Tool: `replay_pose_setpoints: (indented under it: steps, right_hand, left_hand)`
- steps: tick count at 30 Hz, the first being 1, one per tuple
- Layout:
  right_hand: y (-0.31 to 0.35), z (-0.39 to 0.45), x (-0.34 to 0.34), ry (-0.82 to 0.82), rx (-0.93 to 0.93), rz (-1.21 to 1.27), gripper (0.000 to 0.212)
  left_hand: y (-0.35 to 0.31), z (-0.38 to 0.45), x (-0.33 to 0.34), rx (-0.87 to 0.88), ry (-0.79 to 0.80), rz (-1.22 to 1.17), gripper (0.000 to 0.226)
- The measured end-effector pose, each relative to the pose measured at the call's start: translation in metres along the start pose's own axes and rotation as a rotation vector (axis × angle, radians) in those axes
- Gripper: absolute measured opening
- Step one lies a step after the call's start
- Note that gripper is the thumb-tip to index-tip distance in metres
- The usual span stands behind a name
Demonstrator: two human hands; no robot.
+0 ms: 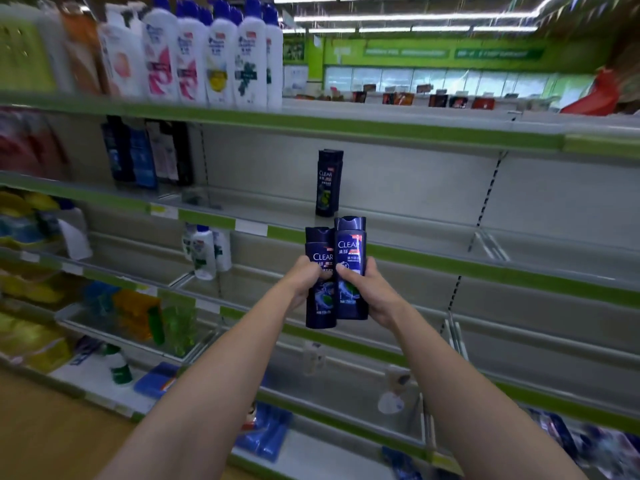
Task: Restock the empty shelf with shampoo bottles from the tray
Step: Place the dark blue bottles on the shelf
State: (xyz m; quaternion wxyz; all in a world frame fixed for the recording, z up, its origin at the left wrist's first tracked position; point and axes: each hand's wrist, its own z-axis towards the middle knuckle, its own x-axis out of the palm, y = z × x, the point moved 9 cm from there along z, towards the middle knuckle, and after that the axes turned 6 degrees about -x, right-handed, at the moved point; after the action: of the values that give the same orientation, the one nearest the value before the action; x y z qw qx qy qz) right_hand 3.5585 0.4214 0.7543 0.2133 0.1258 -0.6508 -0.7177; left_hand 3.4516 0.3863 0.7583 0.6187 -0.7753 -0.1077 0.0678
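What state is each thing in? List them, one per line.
Left hand: grip closed on left bottle, upright.
Right hand: grip closed on right bottle, upright, raised slightly higher.
Shelved bottle: standing upright, alone, cap shut.
Middle shelf: otherwise bare here.

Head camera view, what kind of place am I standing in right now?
Most likely a supermarket toiletries aisle. Long green-edged shelves run in tiers, white shampoo bottles line the top one, and more goods sit under bright strip lights beyond. Each hand, left and right, holds a dark Clear bottle.
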Motion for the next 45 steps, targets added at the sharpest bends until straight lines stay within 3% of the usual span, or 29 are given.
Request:
replay_pose_setpoints:
  steps: [3,6,16,27,34,38,40,45]
  right_hand:
    - [0.016,0.019,-0.001,-0.036,-0.039,-0.013,0.048]
    - [0.034,0.042,-0.005,-0.101,-0.094,-0.013,0.043]
    - [0.064,0.135,-0.026,-0.227,-0.196,-0.043,0.048]
    - [0.042,0.205,-0.013,-0.277,-0.243,-0.029,0.054]
    - [0.033,0.211,-0.012,-0.259,-0.245,-0.067,0.051]
    - [0.032,0.213,-0.014,-0.274,-0.180,-0.319,0.052]
    - [0.029,0.217,-0.020,-0.257,-0.101,-0.485,0.055]
    - [0.033,0.211,-0.012,-0.191,-0.059,-0.493,0.059]
  left_hand:
    - [-0.021,0.015,-0.011,0.070,-0.037,-0.013,0.014]
    - [-0.046,0.040,-0.018,0.139,-0.038,-0.063,0.034]
    - [-0.117,0.136,-0.023,0.236,0.077,-0.130,0.040]
    - [-0.118,0.200,-0.044,0.216,0.185,-0.183,0.043]
    - [-0.120,0.211,-0.063,0.355,0.101,0.111,0.057]
    - [-0.107,0.216,-0.065,0.373,0.064,0.426,0.054]
    - [-0.109,0.216,-0.067,0.400,0.023,0.488,0.053]
    - [-0.119,0.220,-0.071,0.424,-0.137,0.583,0.051]
